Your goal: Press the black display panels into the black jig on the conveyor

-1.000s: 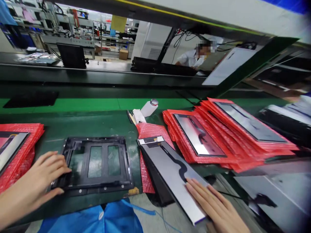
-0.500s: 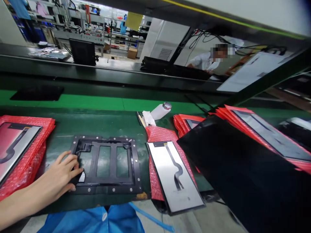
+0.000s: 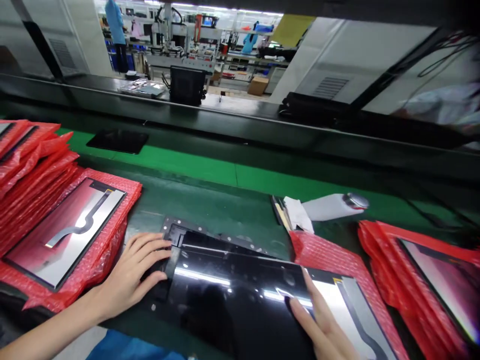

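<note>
My right hand (image 3: 326, 320) grips the right edge of a glossy black screen panel (image 3: 240, 300), thumb and fingers at its rim. The panel lies tilted over a black frame with metal dots (image 3: 169, 223) and hides most of it. On the frame's left side, by the panel's left edge, rests my left hand (image 3: 140, 270), fingers stretched and apart. To the right, partly behind my right hand, an LCD panel with a ribbon cable (image 3: 352, 300) lies back side up on red bubble wrap (image 3: 333, 252).
At left, a silver-backed LCD panel (image 3: 75, 230) lies on stacked red bubble bags (image 3: 33, 195). More bagged panels (image 3: 405, 280) stand at right. A white bottle (image 3: 326, 207) lies near white tissue (image 3: 298, 215). Farther back are a black tablet (image 3: 118, 141) and a dark ledge.
My right hand and the black panel have come over the frame. My left hand has spread its fingers at the frame's left side. The view has swung left.
</note>
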The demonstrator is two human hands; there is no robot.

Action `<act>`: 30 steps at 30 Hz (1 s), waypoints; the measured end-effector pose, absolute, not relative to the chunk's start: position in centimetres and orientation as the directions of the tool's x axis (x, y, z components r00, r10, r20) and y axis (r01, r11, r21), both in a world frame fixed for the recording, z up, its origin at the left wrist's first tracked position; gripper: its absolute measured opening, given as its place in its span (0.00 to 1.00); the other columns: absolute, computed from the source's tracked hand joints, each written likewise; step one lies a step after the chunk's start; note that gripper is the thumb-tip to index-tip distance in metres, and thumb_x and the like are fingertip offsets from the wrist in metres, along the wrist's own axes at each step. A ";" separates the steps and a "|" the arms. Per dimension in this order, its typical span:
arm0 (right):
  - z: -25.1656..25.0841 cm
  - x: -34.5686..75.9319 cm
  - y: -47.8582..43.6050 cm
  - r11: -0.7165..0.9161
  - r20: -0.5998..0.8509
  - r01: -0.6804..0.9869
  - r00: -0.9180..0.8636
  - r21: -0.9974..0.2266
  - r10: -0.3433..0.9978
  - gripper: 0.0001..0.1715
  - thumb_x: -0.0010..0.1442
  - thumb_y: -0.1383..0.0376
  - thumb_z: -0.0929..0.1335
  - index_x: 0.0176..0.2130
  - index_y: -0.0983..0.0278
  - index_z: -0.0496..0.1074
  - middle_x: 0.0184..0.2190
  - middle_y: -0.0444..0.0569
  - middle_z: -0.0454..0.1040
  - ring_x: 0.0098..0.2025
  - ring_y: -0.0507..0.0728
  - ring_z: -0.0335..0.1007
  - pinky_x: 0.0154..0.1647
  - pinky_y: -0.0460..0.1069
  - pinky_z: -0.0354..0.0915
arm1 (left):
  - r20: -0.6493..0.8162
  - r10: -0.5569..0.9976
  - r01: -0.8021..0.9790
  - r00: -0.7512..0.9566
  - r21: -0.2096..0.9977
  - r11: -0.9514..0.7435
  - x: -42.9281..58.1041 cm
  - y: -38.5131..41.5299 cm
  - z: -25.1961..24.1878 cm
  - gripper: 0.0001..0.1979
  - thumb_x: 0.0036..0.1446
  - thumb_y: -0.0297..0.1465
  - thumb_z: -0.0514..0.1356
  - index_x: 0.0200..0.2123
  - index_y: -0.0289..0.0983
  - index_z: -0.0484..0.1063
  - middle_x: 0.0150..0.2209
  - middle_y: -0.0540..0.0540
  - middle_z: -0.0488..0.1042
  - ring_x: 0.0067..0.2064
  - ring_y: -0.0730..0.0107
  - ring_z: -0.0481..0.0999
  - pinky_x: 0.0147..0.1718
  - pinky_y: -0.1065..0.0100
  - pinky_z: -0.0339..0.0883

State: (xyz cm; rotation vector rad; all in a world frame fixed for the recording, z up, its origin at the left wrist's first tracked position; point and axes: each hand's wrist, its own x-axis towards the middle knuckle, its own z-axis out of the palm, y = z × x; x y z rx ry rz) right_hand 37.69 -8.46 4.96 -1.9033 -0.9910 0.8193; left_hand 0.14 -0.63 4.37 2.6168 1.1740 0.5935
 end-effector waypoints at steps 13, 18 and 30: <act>4.7 34.0 -4.7 -0.361 -0.232 0.334 0.369 -0.871 0.900 0.46 0.59 0.44 0.67 0.69 0.53 0.52 0.71 0.38 0.50 0.72 0.63 0.37 0.71 0.59 0.37 | 0.224 0.757 0.701 0.614 0.288 -0.653 0.2 0.6 2.2 0.31 0.66 0.41 0.54 0.69 0.45 0.49 0.68 0.47 0.57 0.71 0.56 0.49 0.66 0.47 0.35; 4.9 33.2 -4.5 -0.345 -0.208 0.313 0.398 -0.885 0.894 0.43 0.60 0.45 0.67 0.69 0.50 0.54 0.70 0.37 0.51 0.72 0.63 0.38 0.71 0.59 0.37 | 0.215 0.768 0.701 0.603 0.317 -0.639 0.2 0.6 2.0 0.32 0.66 0.41 0.55 0.69 0.45 0.48 0.68 0.46 0.58 0.71 0.55 0.49 0.66 0.46 0.36; 2.7 34.5 -4.4 -0.366 -0.215 0.350 0.401 -0.863 0.890 0.46 0.57 0.43 0.67 0.69 0.52 0.54 0.70 0.38 0.52 0.72 0.64 0.39 0.70 0.60 0.40 | 0.201 0.780 0.697 0.593 0.356 -0.622 0.2 0.6 1.8 0.31 0.66 0.41 0.55 0.69 0.46 0.49 0.68 0.46 0.59 0.71 0.55 0.49 0.66 0.44 0.39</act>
